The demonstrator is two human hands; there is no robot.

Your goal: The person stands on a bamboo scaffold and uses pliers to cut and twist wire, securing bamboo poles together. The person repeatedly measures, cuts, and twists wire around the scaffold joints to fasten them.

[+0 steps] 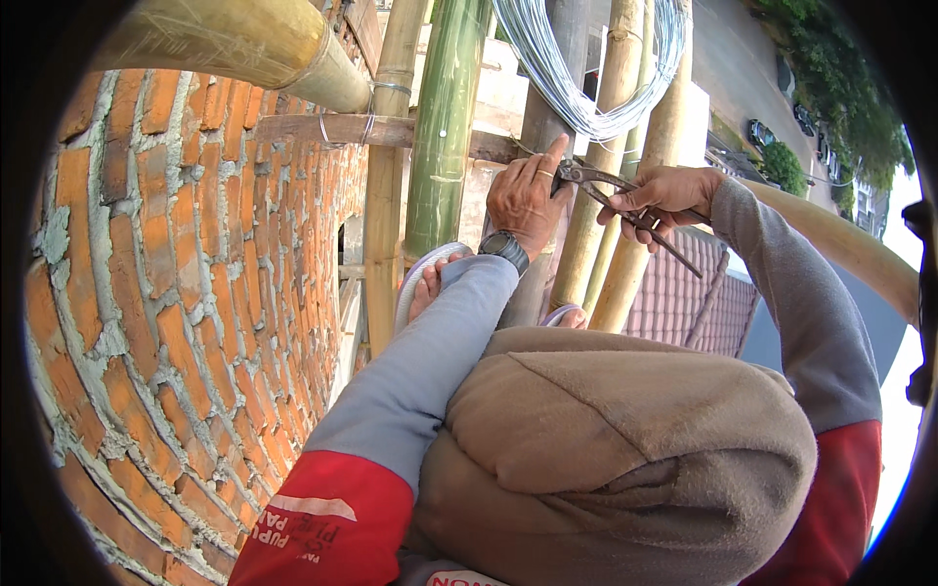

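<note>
A pair of metal pincers point(589, 177) is in my right hand point(664, 200). Its handles are spread, and my fingers wrap around them. My left hand point(528, 200), with a dark watch at the wrist, is against the dark upright pole point(543, 122), right at the pincers' jaws. Its index finger stretches forward while the other fingers bend over. What lies under those fingers is hidden. Just beyond both hands hangs a coil of silvery wire point(598, 125), against the poles. A wooden crosspiece point(337, 128) with thin wire ties runs behind the green bamboo pole point(445, 146) toward my left hand.
A brick wall point(186, 293) with rough mortar rises on the left. A thick bamboo pole point(225, 44) crosses the upper left; another point(840, 234) runs beyond my right arm. My sandalled foot point(422, 290) stands by the poles. Far below are roof tiles point(689, 283) and a street point(728, 59).
</note>
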